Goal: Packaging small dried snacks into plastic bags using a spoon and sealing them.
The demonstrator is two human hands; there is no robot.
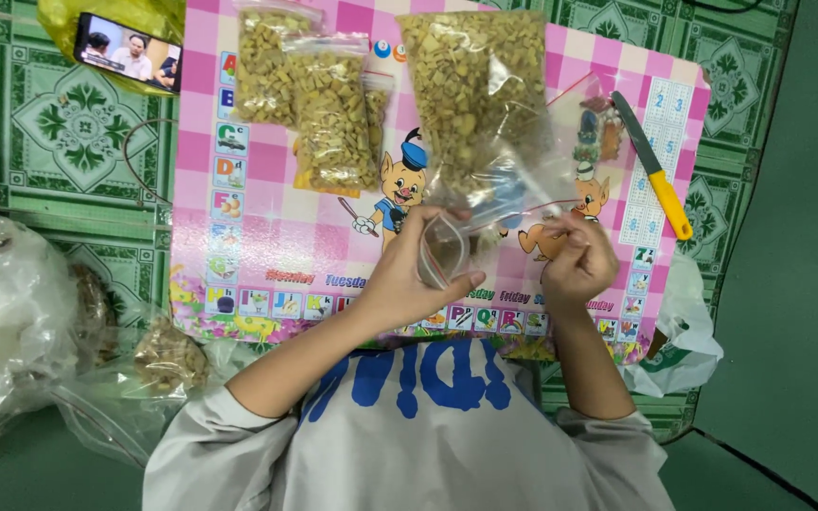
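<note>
Pink mat point(267, 218), 3 filled bags, 1 knife point(653, 168), both hands on bag point(471, 104)

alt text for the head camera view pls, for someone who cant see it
A person's left hand and right hand hold open a clear zip bag of small tan pieces above a pink alphabet mat. Two more filled bags and a yellow-handled knife lie on the mat.

Yellow-handled knife point(655, 170), phone point(127, 52), pink mat point(267, 237)

A pink mat point(267, 218) (on patterned floor point(68, 123)) bears filled bags point(333, 118) and a knife point(653, 166).
</note>
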